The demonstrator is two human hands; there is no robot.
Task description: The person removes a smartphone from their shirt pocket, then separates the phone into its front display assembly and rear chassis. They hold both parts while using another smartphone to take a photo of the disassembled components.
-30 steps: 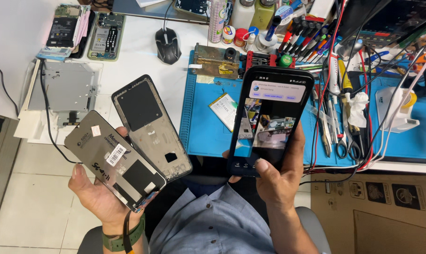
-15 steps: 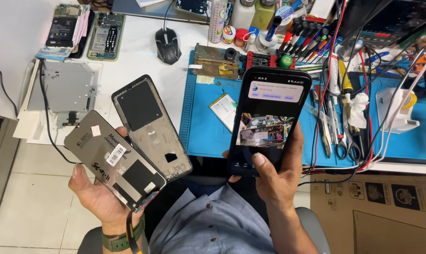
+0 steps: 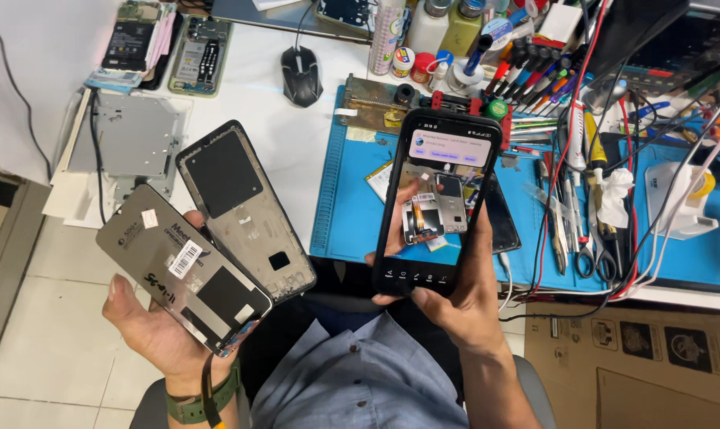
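Note:
My left hand [image 3: 157, 334] holds two flat phone parts fanned apart over my lap. The nearer one is a grey display panel [image 3: 181, 266] lying back side up, with white stickers and handwriting on it. Behind it sits a dark phone frame [image 3: 245, 210] with a black pad and a cut-out. My right hand [image 3: 455, 294] grips a black smartphone [image 3: 438, 199] upright; its lit screen shows a picture of phone parts, and my thumb rests on the bottom edge of the screen.
A blue work mat [image 3: 352, 206] covers the white desk [image 3: 257, 87]. On it lie a black mouse [image 3: 300, 75], bottles, a rack of screwdrivers [image 3: 535, 75], tweezers, scissors, tangled cables, a grey metal plate [image 3: 129, 143] and opened phones [image 3: 197, 56]. A cardboard box [image 3: 654, 357] stands lower right.
The picture on the smartphone screen has changed and shifted. Both hands and the held parts stay almost still.

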